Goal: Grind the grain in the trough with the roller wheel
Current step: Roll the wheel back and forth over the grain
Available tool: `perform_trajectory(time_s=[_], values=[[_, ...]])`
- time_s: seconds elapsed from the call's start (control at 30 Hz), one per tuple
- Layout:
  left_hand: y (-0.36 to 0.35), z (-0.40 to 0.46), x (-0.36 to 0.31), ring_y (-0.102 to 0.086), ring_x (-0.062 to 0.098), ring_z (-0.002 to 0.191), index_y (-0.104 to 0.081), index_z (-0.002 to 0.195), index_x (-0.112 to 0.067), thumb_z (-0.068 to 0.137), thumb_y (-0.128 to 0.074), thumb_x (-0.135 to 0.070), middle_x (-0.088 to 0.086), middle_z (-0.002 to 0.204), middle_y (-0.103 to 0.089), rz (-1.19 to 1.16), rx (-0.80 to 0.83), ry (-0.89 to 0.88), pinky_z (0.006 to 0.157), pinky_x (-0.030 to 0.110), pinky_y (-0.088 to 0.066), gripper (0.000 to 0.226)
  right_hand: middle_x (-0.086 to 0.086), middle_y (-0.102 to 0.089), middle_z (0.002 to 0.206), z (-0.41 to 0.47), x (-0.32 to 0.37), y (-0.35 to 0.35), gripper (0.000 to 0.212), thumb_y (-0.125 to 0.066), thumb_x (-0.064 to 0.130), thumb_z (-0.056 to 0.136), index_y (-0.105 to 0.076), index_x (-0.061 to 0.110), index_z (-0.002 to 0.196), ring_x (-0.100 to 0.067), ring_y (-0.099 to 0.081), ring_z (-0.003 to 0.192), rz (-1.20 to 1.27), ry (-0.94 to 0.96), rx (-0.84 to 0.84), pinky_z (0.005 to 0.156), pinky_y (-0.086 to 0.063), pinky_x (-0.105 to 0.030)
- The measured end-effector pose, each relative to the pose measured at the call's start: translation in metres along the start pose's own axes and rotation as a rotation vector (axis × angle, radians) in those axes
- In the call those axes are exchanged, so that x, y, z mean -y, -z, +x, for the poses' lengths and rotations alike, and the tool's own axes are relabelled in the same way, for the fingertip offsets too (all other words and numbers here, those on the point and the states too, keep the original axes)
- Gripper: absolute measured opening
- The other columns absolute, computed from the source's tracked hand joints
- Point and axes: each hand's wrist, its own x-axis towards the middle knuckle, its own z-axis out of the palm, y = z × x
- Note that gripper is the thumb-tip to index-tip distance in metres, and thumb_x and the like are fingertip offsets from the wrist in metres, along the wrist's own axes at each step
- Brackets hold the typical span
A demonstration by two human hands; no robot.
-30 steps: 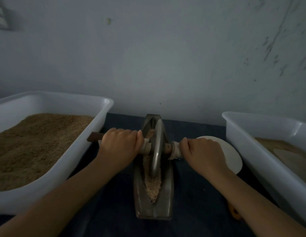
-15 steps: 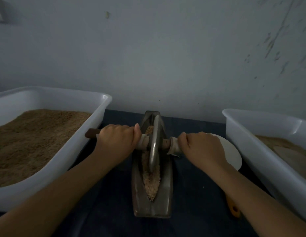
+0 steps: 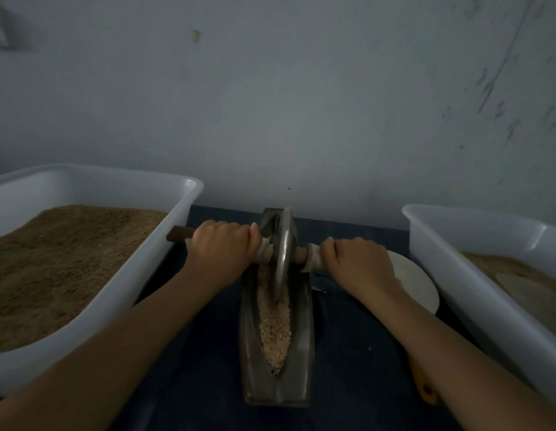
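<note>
Left hand (image 3: 222,248) is wrapped over the wooden axle (image 3: 180,235), fingers curled round it, with the bare end of the stick poking out past its outer side toward the white tub (image 3: 189,194) of brown meal. Just inward of that hand's thumb, past a pale wrapped collar, the roller wheel (image 3: 282,253) stands on edge between both hands, its rim down in the trough (image 3: 303,331). Right hand (image 3: 357,265) grips the other half of the axle in the same curled hold, sitting slightly nearer the body than the left, so the axle runs a little skewed across the trough rather than square to it.

What the coming stroke turns on: the trough's long axis runs away from and toward the body, crossing the axle. The wheel sits in the far half, and most of the pale grain (image 3: 275,334) lies on the near side of both hands. My judgement is that the next roll should come back toward the body, both hands pulling evenly. Beyond the right hand lie a white plate (image 3: 422,290) and a second tub (image 3: 432,244).
</note>
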Motion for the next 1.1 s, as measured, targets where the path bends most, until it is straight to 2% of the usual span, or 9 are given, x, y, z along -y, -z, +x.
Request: perform_trajectory(time_s=[0.1, 0.23, 0.43, 0.6, 0.67, 0.73, 0.87, 1.0, 1.1], values=[[0.01, -0.017, -0.006, -0.058, 0.016, 0.059, -0.055, 0.093, -0.013, 0.092, -0.051, -0.028, 0.0, 0.071, -0.061, -0.068, -0.06, -0.048, 0.064, 0.033, -0.051, 0.015, 0.005, -0.032, 0.046, -0.018, 0.002, 0.011, 0.045, -0.023, 0.029, 0.095, -0.03, 0.022, 0.051, -0.008, -0.026, 0.041, -0.049, 0.064, 0.065, 0.044, -0.009, -0.028], [0.027, -0.036, -0.009, -0.057, 0.016, 0.064, -0.057, 0.084, -0.017, 0.086, 0.002, -0.04, -0.002, 0.073, -0.06, -0.192, -0.079, 0.002, 0.071, 0.027, -0.047, 0.063, 0.004, -0.032, 0.042, -0.04, 0.004, 0.028, 0.044, -0.022, 0.033, 0.094, -0.031, 0.025, 0.051, -0.009, -0.029, 0.036, -0.006, 0.071, 0.049, 0.042, -0.01, -0.023], [0.04, -0.049, -0.008, -0.06, 0.016, 0.067, -0.057, 0.091, -0.015, 0.096, -0.036, -0.03, -0.002, 0.077, -0.06, -0.201, -0.032, -0.03, 0.068, 0.026, -0.045, 0.026, 0.004, -0.035, 0.042, -0.052, 0.006, 0.038, 0.048, -0.011, 0.043, 0.088, -0.034, 0.025, 0.05, -0.008, -0.032, 0.036, 0.025, 0.079, 0.03, 0.043, -0.013, -0.022], [0.028, -0.035, -0.009, -0.05, 0.021, 0.038, -0.062, 0.07, -0.002, 0.088, -0.048, -0.012, 0.007, 0.05, -0.054, -0.131, -0.125, -0.027, 0.044, 0.027, -0.043, 0.025, 0.006, -0.033, 0.041, -0.035, 0.005, 0.026, 0.049, -0.021, 0.036, 0.093, -0.032, 0.025, 0.048, -0.008, -0.03, 0.036, 0.047, 0.058, 0.016, 0.043, -0.012, -0.024], [0.021, -0.025, -0.007, -0.056, 0.021, 0.047, -0.06, 0.088, -0.001, 0.086, -0.059, -0.011, 0.007, 0.06, -0.059, -0.067, -0.047, -0.047, 0.05, 0.028, -0.048, 0.01, 0.006, -0.033, 0.043, -0.025, 0.003, 0.016, 0.049, -0.025, 0.033, 0.095, -0.031, 0.024, 0.048, -0.007, -0.028, 0.038, 0.01, 0.056, 0.007, 0.043, -0.011, -0.026], [0.013, -0.012, -0.003, -0.061, 0.02, 0.065, -0.048, 0.115, -0.003, 0.092, -0.053, -0.018, 0.005, 0.08, -0.062, 0.043, 0.068, -0.048, 0.062, 0.028, -0.047, 0.028, 0.004, -0.034, 0.044, -0.013, 0.001, 0.006, 0.05, -0.027, 0.031, 0.096, -0.031, 0.022, 0.046, -0.012, -0.031, 0.041, 0.023, 0.033, -0.018, 0.044, -0.011, -0.029], [0.009, 0.005, 0.0, -0.056, 0.024, 0.048, -0.06, 0.107, 0.001, 0.072, -0.074, -0.011, 0.01, 0.063, -0.06, 0.102, 0.036, -0.016, 0.049, 0.027, -0.041, 0.04, -0.009, -0.052, 0.056, 0.008, -0.001, -0.007, 0.05, -0.033, 0.028, 0.095, -0.052, 0.011, 0.053, -0.033, -0.053, 0.06, -0.01, -0.012, -0.129, 0.052, -0.019, -0.032], [0.005, 0.007, 0.003, -0.058, 0.025, 0.054, -0.056, 0.11, 0.0, 0.078, -0.07, -0.013, 0.01, 0.069, -0.062, 0.03, 0.035, 0.003, 0.053, 0.03, -0.045, 0.038, -0.013, -0.055, 0.056, 0.013, 0.002, -0.009, 0.049, -0.037, 0.027, 0.094, -0.055, 0.008, 0.053, -0.029, -0.045, 0.051, -0.027, -0.014, -0.157, 0.049, -0.013, -0.031], [0.006, 0.002, -0.003, -0.057, 0.022, 0.053, -0.057, 0.094, -0.005, 0.084, -0.062, -0.014, 0.006, 0.066, -0.06, -0.002, -0.025, 0.003, 0.056, 0.031, -0.048, 0.014, 0.0, -0.035, 0.044, 0.004, 0.001, -0.005, 0.051, -0.036, 0.026, 0.095, -0.033, 0.018, 0.044, -0.022, -0.03, 0.045, -0.016, 0.008, -0.102, 0.047, -0.007, -0.029]])
